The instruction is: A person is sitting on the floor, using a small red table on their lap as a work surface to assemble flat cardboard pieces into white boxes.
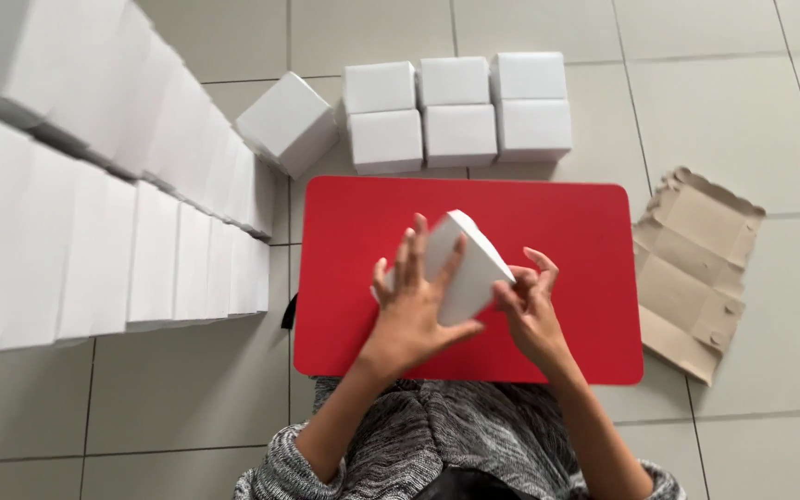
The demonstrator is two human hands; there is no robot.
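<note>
A small white cardboard box (470, 264) sits tilted over the middle of a red board (567, 222). My left hand (413, 301) lies spread over the box's near face, fingers apart and pressing on it. On the box's right lower edge, my right hand (530, 310) pinches the side with thumb and fingers. Both hands hold the box together above the board.
Three folded white boxes (458, 111) stand in a row past the board's far edge, with one more (287, 122) turned at an angle to their left. Long stacked rows of white boxes (94, 204) fill the left side. A flat brown unfolded carton (692, 268) lies on the tiled floor at the right.
</note>
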